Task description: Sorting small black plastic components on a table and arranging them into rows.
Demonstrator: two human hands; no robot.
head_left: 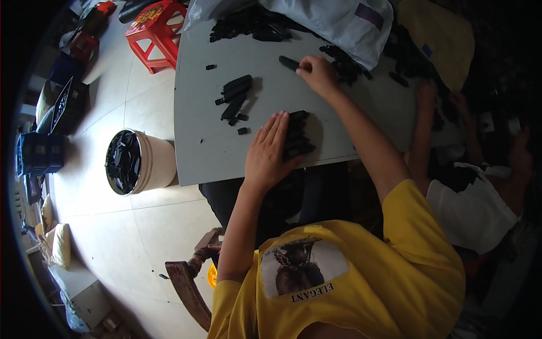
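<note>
Between the thumb and fingers of my right hand (318,75) is a slim black plastic piece (288,61), its free end pointing left over the grey table. My left hand (269,148) lies with fingers stretched out along the left side of a row of similar black pieces (297,135), partly covering them. Further left, a small pile of long black pieces (236,93) rests on the tabletop, with a few tiny black parts (243,130) around it. What kind of article the pieces belong to cannot be told.
The grey table (195,121) curves at its left edge. At the back lie a heap of black parts (243,25) and a white plastic bag (350,28). A white bucket (155,163) of black pieces and a red stool (155,37) stand left. Another person's arm (422,121) is at right.
</note>
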